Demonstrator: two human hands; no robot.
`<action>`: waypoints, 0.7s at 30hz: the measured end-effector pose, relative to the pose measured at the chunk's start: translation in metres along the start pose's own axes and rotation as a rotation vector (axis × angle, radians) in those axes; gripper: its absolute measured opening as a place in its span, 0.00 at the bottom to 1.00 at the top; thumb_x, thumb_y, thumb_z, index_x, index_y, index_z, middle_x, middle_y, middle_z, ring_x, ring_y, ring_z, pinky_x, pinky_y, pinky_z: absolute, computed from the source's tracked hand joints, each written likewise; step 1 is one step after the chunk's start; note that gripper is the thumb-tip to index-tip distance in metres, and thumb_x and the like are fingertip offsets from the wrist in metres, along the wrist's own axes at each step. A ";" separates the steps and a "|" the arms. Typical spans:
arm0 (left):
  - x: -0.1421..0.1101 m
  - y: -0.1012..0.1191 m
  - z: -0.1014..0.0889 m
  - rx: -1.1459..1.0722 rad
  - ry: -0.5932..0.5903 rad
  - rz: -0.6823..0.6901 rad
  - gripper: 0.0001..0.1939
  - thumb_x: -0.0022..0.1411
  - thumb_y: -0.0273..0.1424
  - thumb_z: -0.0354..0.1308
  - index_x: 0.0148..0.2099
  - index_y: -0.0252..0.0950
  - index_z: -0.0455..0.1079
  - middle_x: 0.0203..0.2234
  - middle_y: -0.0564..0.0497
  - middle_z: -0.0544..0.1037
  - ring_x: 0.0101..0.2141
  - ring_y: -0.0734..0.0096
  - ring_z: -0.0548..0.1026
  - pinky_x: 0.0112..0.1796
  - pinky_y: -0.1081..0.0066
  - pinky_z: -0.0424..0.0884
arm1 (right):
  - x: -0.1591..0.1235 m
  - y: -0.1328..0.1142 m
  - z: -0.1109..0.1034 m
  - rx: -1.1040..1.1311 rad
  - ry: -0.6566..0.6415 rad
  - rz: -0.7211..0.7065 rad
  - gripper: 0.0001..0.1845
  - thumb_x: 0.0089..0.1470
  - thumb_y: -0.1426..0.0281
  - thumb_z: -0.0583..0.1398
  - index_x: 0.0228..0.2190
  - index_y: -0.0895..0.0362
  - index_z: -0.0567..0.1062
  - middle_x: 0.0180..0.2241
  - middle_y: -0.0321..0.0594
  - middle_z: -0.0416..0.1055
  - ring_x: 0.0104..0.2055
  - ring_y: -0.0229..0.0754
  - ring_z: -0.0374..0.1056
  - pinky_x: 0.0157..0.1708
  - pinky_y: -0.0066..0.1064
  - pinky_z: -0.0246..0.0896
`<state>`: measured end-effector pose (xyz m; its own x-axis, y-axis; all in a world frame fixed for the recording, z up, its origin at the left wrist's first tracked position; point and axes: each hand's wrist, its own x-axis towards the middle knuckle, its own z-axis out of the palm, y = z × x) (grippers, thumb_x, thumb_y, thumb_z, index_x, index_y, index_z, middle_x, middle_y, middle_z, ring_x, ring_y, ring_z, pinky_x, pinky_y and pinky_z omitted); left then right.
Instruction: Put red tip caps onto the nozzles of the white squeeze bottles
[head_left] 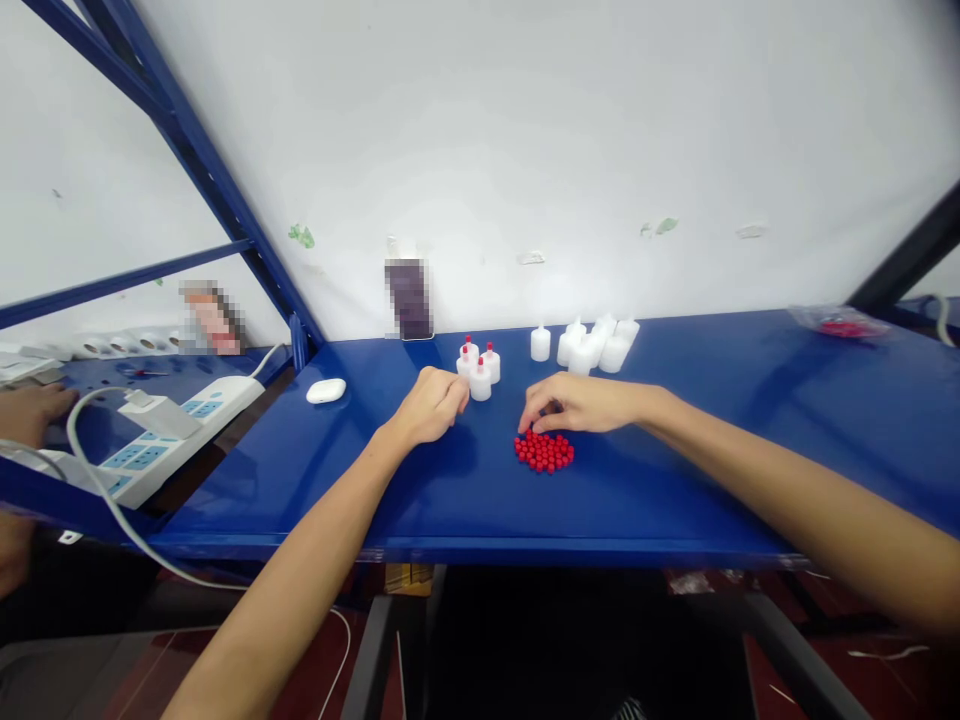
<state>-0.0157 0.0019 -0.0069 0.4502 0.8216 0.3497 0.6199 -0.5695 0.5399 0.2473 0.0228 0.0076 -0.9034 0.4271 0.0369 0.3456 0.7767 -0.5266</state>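
My left hand (433, 405) is closed, its fingers curled beside a group of small white bottles (481, 386) with red caps on their nozzles. Whatever it may hold is hidden by the fingers. My right hand (564, 402) reaches in from the right with bent fingers, its fingertips at the upper left edge of a pile of small red caps (546, 455). Thumb and forefinger are slightly apart there. Behind that hand several white bottles without red caps (598, 345) stand close together, and a single white bottle (540, 344) is a little to their left.
All this lies on a blue table (465, 500) against a white wall. A white earphone case (326, 391) and a propped phone (410, 300) are to the left. Beyond the blue frame are a power strip (187, 430) and another person's hand (34, 412). A plastic bag (840, 322) lies far right.
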 end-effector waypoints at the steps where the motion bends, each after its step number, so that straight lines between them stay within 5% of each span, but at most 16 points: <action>1: 0.000 -0.001 0.000 -0.009 -0.003 0.011 0.22 0.65 0.31 0.41 0.20 0.35 0.63 0.12 0.55 0.67 0.19 0.75 0.67 0.29 0.73 0.63 | 0.000 0.002 0.000 0.003 0.000 -0.006 0.11 0.60 0.70 0.60 0.40 0.56 0.82 0.35 0.41 0.76 0.32 0.37 0.69 0.32 0.29 0.62; 5: 0.001 -0.004 0.000 -0.095 0.068 0.027 0.21 0.66 0.36 0.38 0.25 0.35 0.65 0.14 0.54 0.68 0.18 0.74 0.65 0.26 0.72 0.62 | 0.001 0.005 0.002 0.009 0.076 0.020 0.09 0.60 0.70 0.60 0.38 0.58 0.80 0.34 0.40 0.76 0.31 0.37 0.68 0.32 0.29 0.61; 9: 0.001 0.000 0.006 -0.288 0.026 0.020 0.21 0.70 0.43 0.37 0.47 0.36 0.64 0.14 0.58 0.68 0.16 0.75 0.62 0.24 0.74 0.60 | 0.009 -0.005 0.007 0.089 0.363 0.078 0.08 0.60 0.69 0.59 0.38 0.59 0.78 0.32 0.38 0.76 0.29 0.36 0.66 0.32 0.30 0.60; 12: 0.000 0.006 0.014 -0.407 -0.044 0.015 0.22 0.70 0.47 0.36 0.53 0.37 0.60 0.14 0.59 0.68 0.15 0.75 0.61 0.22 0.75 0.58 | 0.021 -0.020 0.013 0.252 0.531 0.073 0.09 0.60 0.66 0.60 0.37 0.59 0.77 0.29 0.37 0.74 0.26 0.34 0.65 0.30 0.29 0.59; 21: -0.001 0.009 0.021 -0.501 -0.049 -0.010 0.23 0.71 0.49 0.36 0.55 0.38 0.57 0.15 0.59 0.67 0.15 0.76 0.62 0.21 0.76 0.59 | 0.035 -0.036 0.028 0.301 0.585 0.020 0.08 0.60 0.67 0.60 0.34 0.58 0.77 0.30 0.37 0.77 0.29 0.36 0.68 0.33 0.30 0.60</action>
<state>0.0032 -0.0052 -0.0187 0.4830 0.8180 0.3122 0.2452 -0.4687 0.8486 0.1964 -0.0028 0.0043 -0.5810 0.6875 0.4357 0.1982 0.6387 -0.7435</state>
